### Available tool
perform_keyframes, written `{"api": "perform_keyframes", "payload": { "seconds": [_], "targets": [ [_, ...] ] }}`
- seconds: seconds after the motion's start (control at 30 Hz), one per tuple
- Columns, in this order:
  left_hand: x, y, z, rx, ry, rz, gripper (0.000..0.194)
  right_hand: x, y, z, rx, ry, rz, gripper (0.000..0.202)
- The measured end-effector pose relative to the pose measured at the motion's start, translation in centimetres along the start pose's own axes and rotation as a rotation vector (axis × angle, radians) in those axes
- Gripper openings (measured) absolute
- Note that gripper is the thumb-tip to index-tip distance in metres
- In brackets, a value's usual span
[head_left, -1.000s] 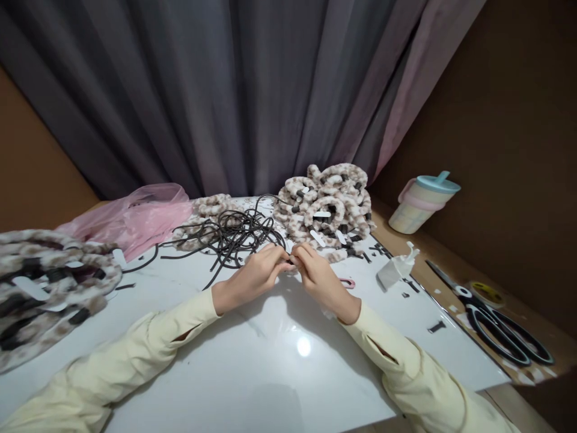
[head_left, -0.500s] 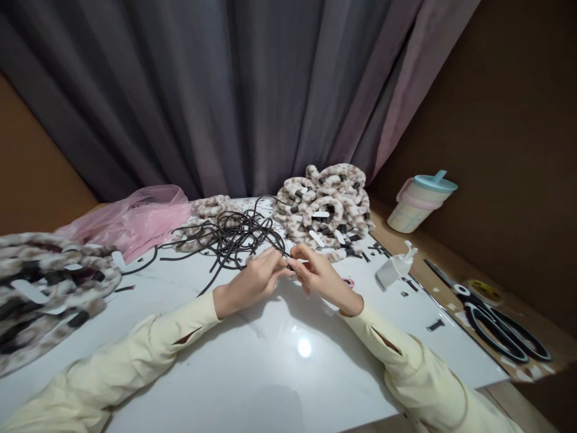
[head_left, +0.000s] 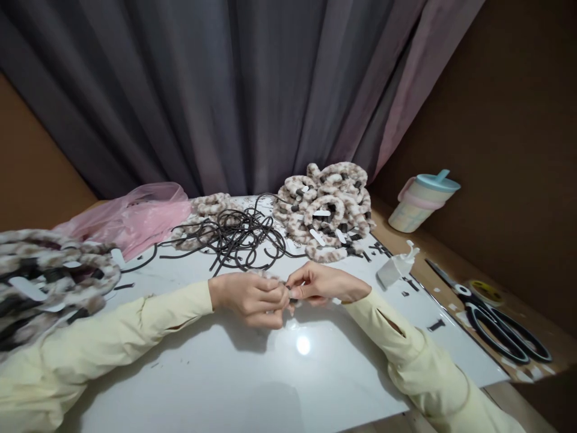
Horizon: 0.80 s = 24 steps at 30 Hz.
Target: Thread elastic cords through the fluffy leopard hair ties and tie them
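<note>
My left hand (head_left: 250, 297) is closed round a fluffy spotted piece (head_left: 265, 274), of which only a little fur shows above the fingers. Against it, my right hand (head_left: 327, 282) pinches a small dark bit at the fingertips; its exact form is hidden. Both hands meet just above the white tabletop (head_left: 270, 385). Behind them lies a tangle of dark cord (head_left: 243, 234). A heap of fluffy spotted rings (head_left: 336, 204) with dark joints and white tags rises beyond my right hand.
More fluffy pieces (head_left: 49, 282) lie at the left, beside a pink plastic bag (head_left: 153, 210). At the right are a small white container (head_left: 396, 269), large scissors (head_left: 491, 319), a yellow tape roll (head_left: 485, 292) and a lidded cup (head_left: 419, 204). Dark scraps (head_left: 436, 325) dot the table.
Both hands have drawn nearer to me, away from the cord tangle. A fluffy piece now shows in my left hand, whose fingers have wrapped round it.
</note>
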<state>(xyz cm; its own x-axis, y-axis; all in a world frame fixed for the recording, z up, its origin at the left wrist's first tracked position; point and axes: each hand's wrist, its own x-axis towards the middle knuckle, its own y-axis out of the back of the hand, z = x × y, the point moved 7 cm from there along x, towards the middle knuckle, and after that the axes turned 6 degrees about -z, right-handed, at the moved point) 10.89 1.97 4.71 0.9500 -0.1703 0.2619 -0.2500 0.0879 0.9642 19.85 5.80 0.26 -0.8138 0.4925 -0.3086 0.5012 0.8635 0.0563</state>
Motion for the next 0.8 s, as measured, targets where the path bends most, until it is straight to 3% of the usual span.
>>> {"api": "perform_keyframes", "payload": {
  "seconds": [0.1, 0.17, 0.23, 0.3, 0.37, 0.43, 0.57, 0.8],
  "targets": [
    [-0.3, -0.1, -1.3, -0.117, 0.176, -0.023, 0.023, 0.1, 0.7, -0.8, -0.096, 0.114, 0.147, 0.031],
    [-1.0, 0.5, -2.3, -0.158, 0.363, 0.103, 0.019, -0.2, 1.0, -1.6, -0.227, 0.200, 0.275, 0.025],
    [-2.4, 0.9, -3.6, -0.253, 0.603, 0.247, 0.027, -0.7, 0.9, -2.6, -0.432, 0.293, 0.431, 0.018],
    [-3.8, 0.4, -4.6, -0.470, 0.830, 0.316, 0.041, -1.4, 0.3, -3.7, -0.644, 0.417, 0.574, 0.013],
    [-4.6, -0.8, -5.1, -0.757, 0.983, 0.324, 0.048, -1.8, -0.8, -4.4, -0.794, 0.552, 0.628, 0.010],
    [-4.8, -1.8, -5.0, -1.015, 1.029, 0.319, 0.052, -1.8, -1.9, -4.5, -0.872, 0.654, 0.617, 0.012],
    [-4.3, -3.5, -4.5, -1.353, 0.975, 0.331, 0.047, -1.6, -2.8, -4.3, -0.920, 0.736, 0.620, 0.021],
    [-4.1, -5.2, -3.8, -1.641, 0.874, 0.428, 0.040, -1.1, -2.7, -4.1, -0.806, 0.719, 0.620, 0.015]
  ]
}}
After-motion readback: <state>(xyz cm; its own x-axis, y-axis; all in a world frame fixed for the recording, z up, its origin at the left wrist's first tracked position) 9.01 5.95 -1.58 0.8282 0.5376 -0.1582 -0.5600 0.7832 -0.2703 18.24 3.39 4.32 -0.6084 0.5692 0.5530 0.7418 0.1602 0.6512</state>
